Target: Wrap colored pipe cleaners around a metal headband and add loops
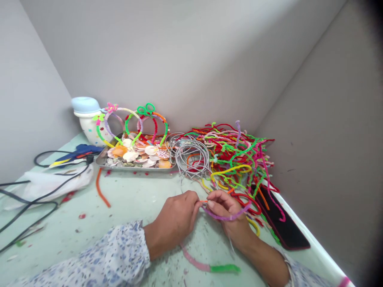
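Observation:
My left hand [179,217] is closed in a pinch near the front middle of the table. Facing it, my right hand [229,217] pinches with thumb and forefinger. A short piece of orange pipe cleaner [204,201] spans the small gap between the two sets of fingertips. From that spot a purple pipe cleaner [226,218] curves across the right palm. A thin grey wire end [231,243] hangs below the right hand. Under the forearms lies a pink and green pipe cleaner strip [224,268]. The left fingertips are partly hidden behind the knuckles.
Behind the hands are a coil of grey wire [193,157], a heap of coloured pipe cleaners [236,149], and a metal tray [137,169] of shells carrying finished headbands [130,113]. A black phone [287,227] lies right. Leftward are a white jar [92,125] and black cables [26,203].

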The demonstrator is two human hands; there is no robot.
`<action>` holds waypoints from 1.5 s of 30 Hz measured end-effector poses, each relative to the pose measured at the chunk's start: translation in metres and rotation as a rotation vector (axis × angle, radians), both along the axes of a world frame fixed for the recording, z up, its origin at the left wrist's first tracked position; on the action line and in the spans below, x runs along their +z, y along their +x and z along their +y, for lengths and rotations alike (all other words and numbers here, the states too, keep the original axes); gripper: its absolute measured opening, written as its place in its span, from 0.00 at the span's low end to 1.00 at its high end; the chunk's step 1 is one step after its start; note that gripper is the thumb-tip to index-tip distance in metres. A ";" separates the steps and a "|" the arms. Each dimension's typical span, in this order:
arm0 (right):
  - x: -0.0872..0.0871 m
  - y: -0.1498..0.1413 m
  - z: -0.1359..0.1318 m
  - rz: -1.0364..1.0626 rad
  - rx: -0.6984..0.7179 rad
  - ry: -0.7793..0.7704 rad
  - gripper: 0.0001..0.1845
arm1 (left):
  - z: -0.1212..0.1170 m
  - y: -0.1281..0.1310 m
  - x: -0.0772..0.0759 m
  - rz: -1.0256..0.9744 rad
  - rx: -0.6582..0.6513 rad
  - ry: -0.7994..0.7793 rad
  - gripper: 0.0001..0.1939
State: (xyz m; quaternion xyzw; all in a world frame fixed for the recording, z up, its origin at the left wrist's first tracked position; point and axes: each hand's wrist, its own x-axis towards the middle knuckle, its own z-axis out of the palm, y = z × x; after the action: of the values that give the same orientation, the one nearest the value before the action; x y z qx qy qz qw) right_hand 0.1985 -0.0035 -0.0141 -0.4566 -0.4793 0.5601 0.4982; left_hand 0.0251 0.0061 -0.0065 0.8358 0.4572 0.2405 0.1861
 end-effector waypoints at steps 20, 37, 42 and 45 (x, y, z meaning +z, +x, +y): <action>0.004 -0.001 0.000 -0.016 0.005 -0.016 0.10 | -0.002 0.000 0.003 -0.123 0.041 -0.014 0.08; 0.002 0.000 0.003 0.074 0.027 -0.038 0.11 | 0.001 -0.001 0.003 -0.400 0.098 -0.173 0.07; -0.002 0.001 0.006 0.120 0.059 -0.074 0.15 | 0.002 0.000 0.006 -0.544 0.079 -0.278 0.08; -0.002 0.000 0.007 0.056 0.097 -0.077 0.15 | 0.002 0.001 0.006 -0.591 0.062 -0.334 0.08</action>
State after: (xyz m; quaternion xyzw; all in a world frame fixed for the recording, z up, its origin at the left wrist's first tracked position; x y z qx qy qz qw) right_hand 0.1986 0.0031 -0.0161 -0.4357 -0.4648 0.6142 0.4657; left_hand 0.0258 0.0077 -0.0007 0.6736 0.4418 0.3997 0.4374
